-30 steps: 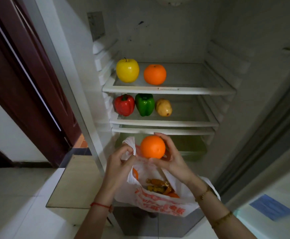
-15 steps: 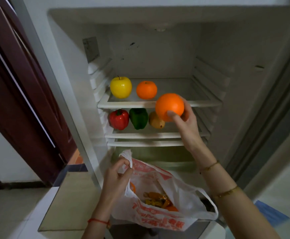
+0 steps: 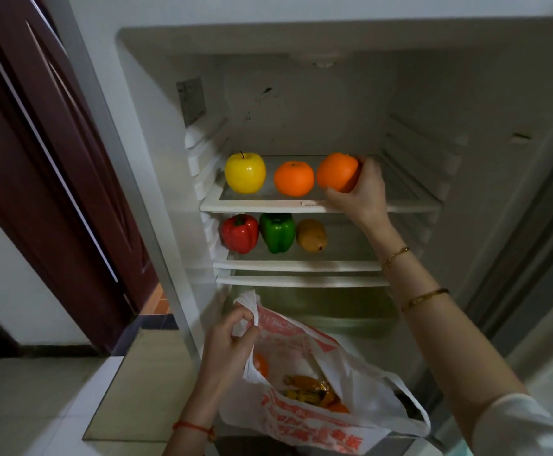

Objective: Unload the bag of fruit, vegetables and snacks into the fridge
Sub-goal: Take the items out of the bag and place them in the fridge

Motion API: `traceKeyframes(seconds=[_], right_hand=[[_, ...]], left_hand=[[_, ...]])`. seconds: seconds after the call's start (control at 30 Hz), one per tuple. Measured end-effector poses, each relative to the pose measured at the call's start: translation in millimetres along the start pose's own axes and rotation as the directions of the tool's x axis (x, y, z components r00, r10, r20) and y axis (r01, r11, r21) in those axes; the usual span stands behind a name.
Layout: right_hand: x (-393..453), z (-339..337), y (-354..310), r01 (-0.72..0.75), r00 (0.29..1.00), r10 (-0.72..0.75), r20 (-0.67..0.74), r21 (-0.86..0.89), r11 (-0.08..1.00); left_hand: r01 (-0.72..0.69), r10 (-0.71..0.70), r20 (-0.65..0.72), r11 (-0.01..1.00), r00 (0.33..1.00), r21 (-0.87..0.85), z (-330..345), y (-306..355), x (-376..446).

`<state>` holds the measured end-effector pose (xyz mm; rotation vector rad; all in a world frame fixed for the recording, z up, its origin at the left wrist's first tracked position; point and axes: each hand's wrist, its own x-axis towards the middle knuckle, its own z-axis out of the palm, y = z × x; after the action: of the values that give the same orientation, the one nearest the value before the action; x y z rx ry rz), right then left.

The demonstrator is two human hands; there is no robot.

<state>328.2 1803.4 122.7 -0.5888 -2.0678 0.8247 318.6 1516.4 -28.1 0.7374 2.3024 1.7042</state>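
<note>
Orange (image 3: 337, 172) gripped by right hand (image 3: 360, 189), left hand (image 3: 227, 340) pinching bag (image 3: 318, 419), contents half-hidden

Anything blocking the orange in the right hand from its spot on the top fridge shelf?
Nothing visible. The right hand holds the round orange over bare white top shelf, just right of the second orange; the shelf's right side is free.

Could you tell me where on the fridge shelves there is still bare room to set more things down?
Top shelf: free right of the right hand holding the orange; crowded left by yellow apple and second orange. Lower shelf: free right of the yellowish fruit; peppers fill its left.
</note>
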Motion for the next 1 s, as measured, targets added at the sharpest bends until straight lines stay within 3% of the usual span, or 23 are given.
traceKeyframes(seconds=[0.3, 0.4, 0.47, 0.53, 0.6, 0.67, 0.73, 0.8, 0.9, 1.0], right_hand=[[-6.3, -1.9, -0.1, -0.023, 1.000, 0.023, 0.006, 0.050, 0.998], [-23.1, -8.5, 0.2, 0.055, 0.992, -0.048, -0.121, 0.054, 0.997], [-43.6, -12.1, -0.8, 0.163, 0.957, -0.145, -0.250, 0.050, 0.985], [-70.7, -10.9, -0.8, 0.268, 0.927, -0.231, -0.294, 0.091, 0.959], [-101.5, -1.6, 5.2, 0.335, 0.938, -0.316, -0.144, 0.133, 0.933], [-134.3, 16.1, 18.7, 0.349, 0.919, -0.370, 0.135, 0.152, 0.925], [-165.6, 41.1, 39.5, 0.290, 0.841, -0.313, 0.441, 0.121, 0.949], [-192.2, 68.1, 58.5, 0.267, 0.711, -0.219, 0.668, 0.032, 0.963], [-219.0, 110.1, 89.6, 0.287, 0.560, -0.095, 0.823, -0.086, 0.954], [-234.1, 152.3, 115.8, 0.364, 0.518, -0.018, 0.855, -0.201, 0.909]], left_hand=[[0.015, -0.015, 0.016, 0.999, 1.000, -0.039, 1.2, -0.7, -0.7], [0.021, -0.020, 0.010, 0.999, 1.000, -0.048, 0.3, 0.9, -2.6], [0.033, -0.033, 0.004, 0.998, 0.999, -0.045, -0.4, 1.7, -4.1], [0.040, -0.040, -0.001, 0.998, 0.999, -0.057, -0.7, 1.9, -6.3], [0.028, -0.029, -0.017, 0.998, 0.999, -0.065, -2.6, 3.4, -8.7], [0.008, -0.009, -0.018, 0.998, 1.000, -0.060, -4.3, 2.2, -10.0], [-0.003, 0.002, -0.025, 0.998, 1.000, -0.058, -5.7, 0.2, -12.2], [0.005, -0.007, -0.043, 0.999, 0.999, -0.054, -8.0, -3.7, -13.8], [-0.004, 0.002, -0.056, 0.999, 0.998, -0.041, -11.7, -5.4, -16.7], [0.003, -0.006, -0.056, 0.999, 0.998, -0.050, -16.3, -1.7, -19.3]])
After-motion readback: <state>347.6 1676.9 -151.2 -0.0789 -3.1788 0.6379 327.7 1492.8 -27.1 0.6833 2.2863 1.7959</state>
